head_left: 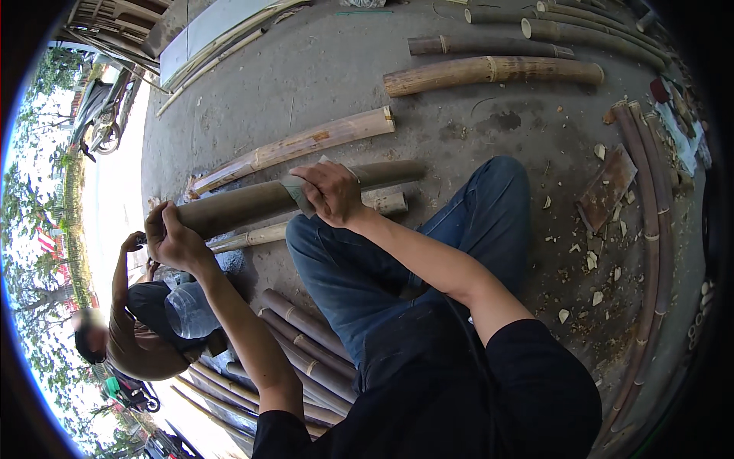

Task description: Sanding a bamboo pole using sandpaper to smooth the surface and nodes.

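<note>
A dark brown bamboo pole (238, 209) lies slantwise in front of me, above my bent knees. My left hand (177, 239) is wrapped round its left end. Farther along, my right hand (332, 193) grips a thin pale-green sheet (293, 189) folded over the pole; its material is hard to make out, and the fingers cover part of it. Just beyond the pole, a lighter bamboo length (313, 141) rests on the ground. Another pale bamboo piece (264, 236) lies under the held one, partly hidden.
On the left a person (145, 344) sits near a clear plastic water jug (191, 310). Several dark poles (310, 336) lie beside my left leg. More bamboo (497, 73) is at the back right. Wood chips (592, 260) and a rusty blade-like plate (608, 187) lie right.
</note>
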A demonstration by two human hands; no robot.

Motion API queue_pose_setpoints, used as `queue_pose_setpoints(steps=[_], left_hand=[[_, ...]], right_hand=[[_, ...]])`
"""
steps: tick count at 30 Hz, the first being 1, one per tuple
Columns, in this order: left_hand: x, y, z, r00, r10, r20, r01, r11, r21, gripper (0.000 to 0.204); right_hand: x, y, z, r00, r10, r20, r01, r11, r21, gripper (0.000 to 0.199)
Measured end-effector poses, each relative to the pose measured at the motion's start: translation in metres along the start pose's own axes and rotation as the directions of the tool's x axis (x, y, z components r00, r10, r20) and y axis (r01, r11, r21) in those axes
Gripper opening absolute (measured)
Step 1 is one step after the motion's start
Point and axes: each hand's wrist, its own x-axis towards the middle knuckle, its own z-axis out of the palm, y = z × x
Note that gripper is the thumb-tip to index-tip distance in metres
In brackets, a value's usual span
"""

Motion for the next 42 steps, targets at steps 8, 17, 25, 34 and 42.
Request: queue_pose_setpoints(steps=[8,17,25,34,42], left_hand=[[0.025,-0.078,-0.021,0.995,-0.096,0.038,0.090,0.985,0.146,0.016],[0.021,-0.012,-0.037,0.902,-0.096,0.420,0.041,0.989,0.139,0.033],[0.044,0.007,-0.040,0.672,0.110,0.732,-0.144,0.989,-0.016,0.039],[0.053,-0.018,-0.043,0.770,-0.299,0.564,0.041,0.905,0.424,0.042],[0.056,-0.055,-0.067,0.746,-0.272,0.608,-0.054,0.885,0.462,0.048]], right_hand=[[-0.078,0.109,-0.035,0.993,0.091,-0.080,-0.111,0.952,-0.285,0.039],[-0.130,0.242,-0.072,0.955,0.280,-0.096,-0.296,0.897,-0.329,0.034],[-0.099,0.196,-0.065,0.961,0.253,-0.113,-0.276,0.906,-0.322,0.035],[0.003,-0.018,0.035,0.995,-0.018,-0.096,0.012,0.998,-0.063,0.033],[-0.028,0.040,0.017,1.000,0.009,0.013,-0.007,0.993,-0.114,0.041]])
